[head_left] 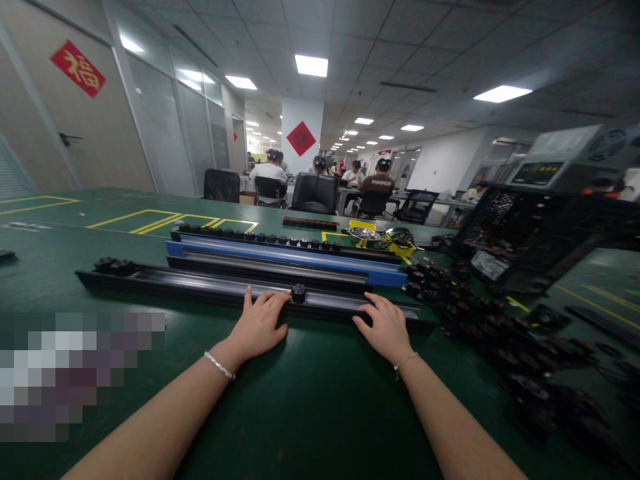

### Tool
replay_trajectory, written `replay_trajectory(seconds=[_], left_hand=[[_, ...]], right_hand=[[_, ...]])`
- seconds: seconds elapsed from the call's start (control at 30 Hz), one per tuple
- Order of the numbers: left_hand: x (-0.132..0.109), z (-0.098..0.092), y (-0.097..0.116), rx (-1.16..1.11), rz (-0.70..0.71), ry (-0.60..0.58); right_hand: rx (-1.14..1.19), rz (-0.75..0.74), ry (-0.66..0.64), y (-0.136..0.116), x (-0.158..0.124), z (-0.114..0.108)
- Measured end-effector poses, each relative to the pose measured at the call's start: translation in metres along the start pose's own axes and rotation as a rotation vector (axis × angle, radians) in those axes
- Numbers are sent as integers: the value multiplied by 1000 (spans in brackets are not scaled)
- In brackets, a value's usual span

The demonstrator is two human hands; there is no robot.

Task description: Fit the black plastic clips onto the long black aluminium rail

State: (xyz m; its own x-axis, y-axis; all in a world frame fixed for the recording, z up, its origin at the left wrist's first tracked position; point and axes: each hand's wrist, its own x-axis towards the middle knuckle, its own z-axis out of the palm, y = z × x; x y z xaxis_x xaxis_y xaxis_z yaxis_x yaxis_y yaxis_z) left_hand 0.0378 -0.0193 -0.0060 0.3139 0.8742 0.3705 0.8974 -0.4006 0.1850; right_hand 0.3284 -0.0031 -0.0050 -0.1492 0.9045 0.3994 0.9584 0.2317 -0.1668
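A long black channel rail (210, 283) with a shiny metal floor lies across the green table in front of me. One small black block (299, 293) sits inside it near the middle. My left hand (261, 325) rests over the near wall, fingers stretched out, the fingertips at the block's left side. Toward the rail's right end, my right hand (384, 327) straddles the near wall, its thumb in front and its fingers reaching over the top. At the left end sit a few more black blocks (115, 265).
Behind lie a blue channel rail (395, 276) and another black rail topped with a row of small parts (270, 238). A heap of black parts (465, 313) spreads at right, near an open computer case (520, 233). People (377, 180) sit at farther tables.
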Motion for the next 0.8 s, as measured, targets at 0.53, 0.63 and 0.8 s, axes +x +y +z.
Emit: replay_trajectory(seconds=[0.53,0.63,0.8], left_hand=[[1,3,0,-14,14,-2],[1,3,0,0,10,1],[2,3,1,3,6,-8]], right_hand=[[8,-4,5,0,0,1],[3,-7,6,0,0,1],[2,1,-2,0,0,0]])
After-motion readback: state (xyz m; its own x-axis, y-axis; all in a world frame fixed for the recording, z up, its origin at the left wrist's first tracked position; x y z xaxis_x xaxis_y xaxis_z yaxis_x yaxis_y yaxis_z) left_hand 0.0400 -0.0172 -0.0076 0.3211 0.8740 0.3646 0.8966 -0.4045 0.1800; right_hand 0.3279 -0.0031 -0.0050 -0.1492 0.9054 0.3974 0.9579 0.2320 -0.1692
